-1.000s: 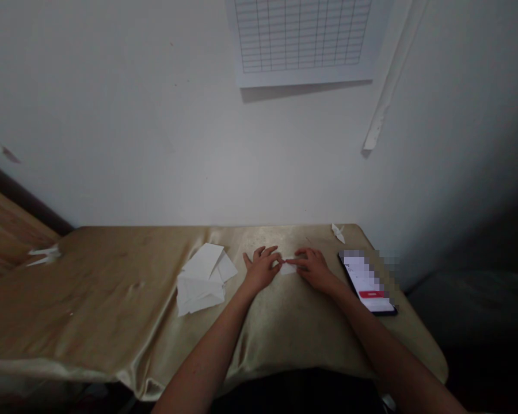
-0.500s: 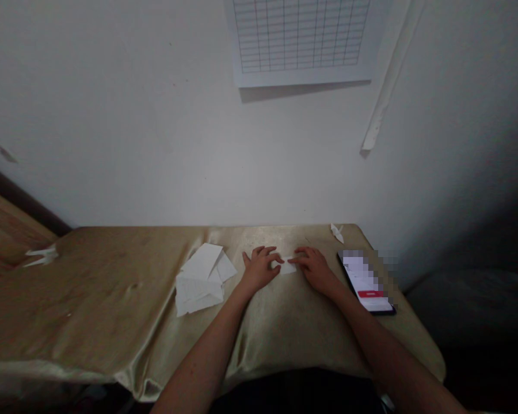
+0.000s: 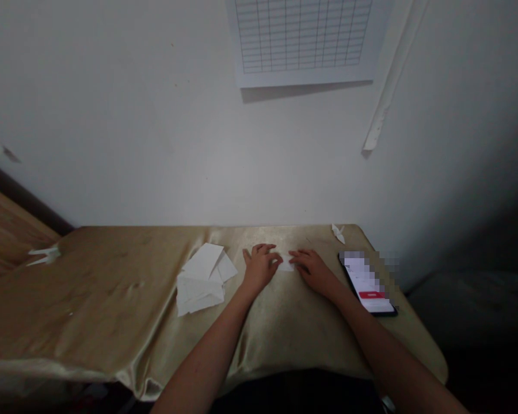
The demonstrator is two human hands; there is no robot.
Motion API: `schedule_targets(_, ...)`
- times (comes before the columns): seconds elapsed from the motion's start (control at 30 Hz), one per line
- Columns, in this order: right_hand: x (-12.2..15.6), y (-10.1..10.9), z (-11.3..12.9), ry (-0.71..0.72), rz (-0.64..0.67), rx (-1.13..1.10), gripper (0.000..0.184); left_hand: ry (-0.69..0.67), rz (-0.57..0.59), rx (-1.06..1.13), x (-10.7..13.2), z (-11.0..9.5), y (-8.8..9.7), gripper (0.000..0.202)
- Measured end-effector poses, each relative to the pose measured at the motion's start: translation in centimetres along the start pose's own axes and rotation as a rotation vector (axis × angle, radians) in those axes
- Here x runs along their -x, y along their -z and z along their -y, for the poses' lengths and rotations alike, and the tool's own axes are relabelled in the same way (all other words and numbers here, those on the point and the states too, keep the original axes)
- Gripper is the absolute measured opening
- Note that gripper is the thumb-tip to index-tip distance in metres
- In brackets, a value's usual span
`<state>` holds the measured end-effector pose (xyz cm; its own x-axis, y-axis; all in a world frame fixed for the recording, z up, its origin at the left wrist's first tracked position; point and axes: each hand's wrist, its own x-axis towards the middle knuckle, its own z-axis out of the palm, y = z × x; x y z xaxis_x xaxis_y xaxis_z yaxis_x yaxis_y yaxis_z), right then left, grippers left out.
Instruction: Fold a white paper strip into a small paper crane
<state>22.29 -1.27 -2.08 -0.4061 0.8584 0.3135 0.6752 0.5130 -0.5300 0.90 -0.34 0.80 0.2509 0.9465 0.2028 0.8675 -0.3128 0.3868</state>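
A small white piece of paper (image 3: 286, 264) lies on the cloth-covered table between my two hands. My left hand (image 3: 261, 267) holds its left side, thumb and index finger close together at the edge while the other fingers are spread. On the right side, the bent fingertips of my right hand (image 3: 313, 267) pinch the same paper near its upper corner. Parts of the paper are hidden under the fingers, and its folds are too small to make out.
Left of my hands lies a pile of white paper sheets (image 3: 201, 284). A phone (image 3: 376, 305) with a lit screen rests to the right. A folded paper crane (image 3: 338, 233) sits at the back right, another white folded paper (image 3: 46, 255) at far left. The wall (image 3: 198, 144) rises behind.
My right hand's fingers have shifted slightly on the paper, and the paper has turned or moved a little. My left hand stays nearly in place.
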Motion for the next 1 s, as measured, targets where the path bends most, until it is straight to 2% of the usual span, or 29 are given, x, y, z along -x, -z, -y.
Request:
schedule_targets(0.13,-0.01,-0.01,0.2,-0.012,0.0,-0.002,0.042,0.029,-0.016,-0.004,0.03,0.18,-0.16,0.01)
schedule_targets(0.4,-0.23,-0.29,0.07,0.07,-0.012,-0.019,0.045,0.047,0.003,-0.011,0.07,0.06,-0.48,0.014)
schedule_targets(0.67,-0.29,-0.32,0.12,0.007,-0.063,0.037,0.036,0.067,0.004,-0.004,-0.08,0.16,-0.27,0.013)
schedule_targets(1.0,-0.17,-0.55,0.06,0.004,-0.06,0.024,0.042,0.039,0.034,0.009,-0.11,0.18,-0.15,0.014)
